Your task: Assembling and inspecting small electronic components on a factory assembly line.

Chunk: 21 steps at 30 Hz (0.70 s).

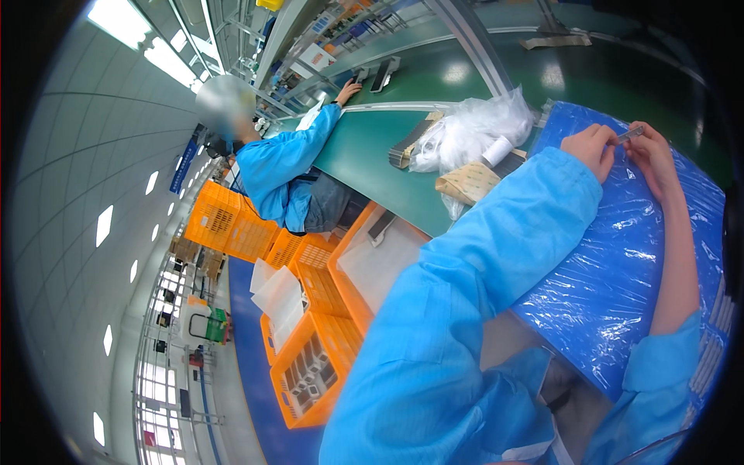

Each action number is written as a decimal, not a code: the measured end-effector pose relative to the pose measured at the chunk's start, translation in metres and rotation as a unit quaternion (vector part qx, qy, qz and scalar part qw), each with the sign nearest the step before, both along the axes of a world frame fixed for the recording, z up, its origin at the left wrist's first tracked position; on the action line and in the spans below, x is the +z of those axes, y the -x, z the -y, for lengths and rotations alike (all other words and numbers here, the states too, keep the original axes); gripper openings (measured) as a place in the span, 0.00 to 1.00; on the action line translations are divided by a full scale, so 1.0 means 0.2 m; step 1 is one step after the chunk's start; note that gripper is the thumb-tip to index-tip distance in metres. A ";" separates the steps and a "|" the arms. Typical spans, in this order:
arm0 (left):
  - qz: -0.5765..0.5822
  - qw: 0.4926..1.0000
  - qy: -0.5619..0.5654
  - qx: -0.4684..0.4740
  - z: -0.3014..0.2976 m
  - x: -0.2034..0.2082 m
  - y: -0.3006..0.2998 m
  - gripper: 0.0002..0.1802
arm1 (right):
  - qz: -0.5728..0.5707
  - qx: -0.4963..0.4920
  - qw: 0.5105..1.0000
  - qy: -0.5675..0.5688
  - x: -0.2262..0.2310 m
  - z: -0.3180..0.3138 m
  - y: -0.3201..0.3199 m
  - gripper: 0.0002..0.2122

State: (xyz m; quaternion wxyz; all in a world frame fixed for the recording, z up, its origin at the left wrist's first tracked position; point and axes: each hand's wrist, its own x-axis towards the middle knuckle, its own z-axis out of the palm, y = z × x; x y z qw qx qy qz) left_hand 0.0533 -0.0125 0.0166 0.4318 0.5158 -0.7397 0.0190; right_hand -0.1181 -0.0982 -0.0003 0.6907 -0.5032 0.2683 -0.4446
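Observation:
Over a blue board wrapped in clear film [597,287], my two hands meet at the far right. My left hand [589,149] is closed, its fingertips at one end of a small grey, slim piece [631,135]. The other end is pinched by the thumb and fingers of my right hand [653,161]. What kind of piece it is cannot be made out at this size. Left of my hands lie a heap of clear plastic bags [477,132], a white roll [497,151] and a tan patterned wrapping [467,183].
A co-worker in a blue smock [283,167] reaches across the green bench [372,155] toward a dark device [384,74]. Orange crates [310,372] stand at lower left, some with parts inside. A metal frame post [477,46] rises behind the bags.

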 end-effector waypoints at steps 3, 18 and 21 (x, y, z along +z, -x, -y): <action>-0.011 1.000 -0.019 0.003 0.00 0.01 0.00 0.07 | 0.000 0.010 1.000 -0.002 0.00 0.00 0.01 0.03; 0.016 0.998 -0.061 0.029 0.01 0.00 0.00 0.09 | 0.018 -0.008 1.000 0.006 -0.01 -0.01 0.00 0.04; 0.011 0.996 -0.073 0.040 0.02 0.00 0.01 0.10 | 0.012 -0.003 1.000 0.006 0.00 -0.02 0.00 0.05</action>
